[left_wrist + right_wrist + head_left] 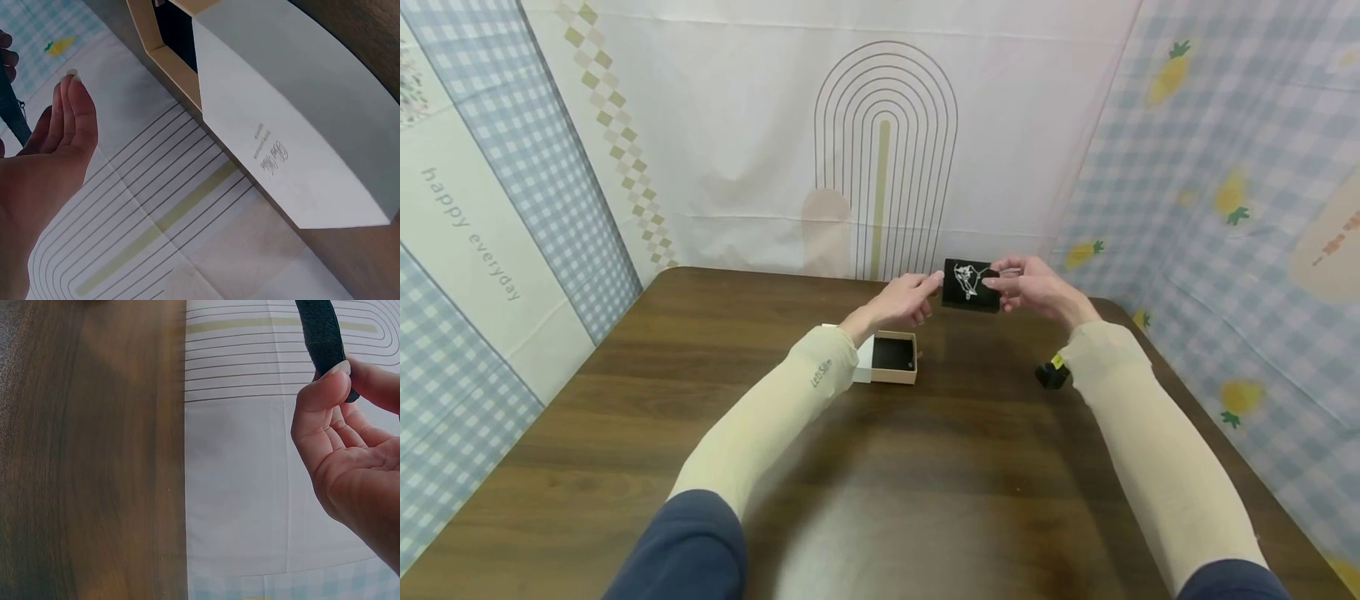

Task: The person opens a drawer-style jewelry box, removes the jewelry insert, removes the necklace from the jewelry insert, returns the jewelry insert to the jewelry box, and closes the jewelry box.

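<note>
A black jewelry pad [952, 293] is held up over the far part of the table, with a silver chain necklace [966, 279] lying across its face. My right hand [1037, 287] pinches the pad's right edge between thumb and fingers; the right wrist view shows the pad [323, 337] edge-on, thin and fuzzy. At the opposite edge, my left hand [904, 300] pinches the pad's left side, its other fingers held below and apart. In the left wrist view those fingers [70, 112] look fairly straight, and the thumb is mostly cut off.
Below my left hand lies a tan cardboard box [895, 379] with a black lining and a white sleeve [250, 137] bearing script lettering. A small black object with a yellow patch [1052, 375] sits by my right sleeve, partly covered. Patterned cloth [737, 125] hangs behind the brown table [925, 500].
</note>
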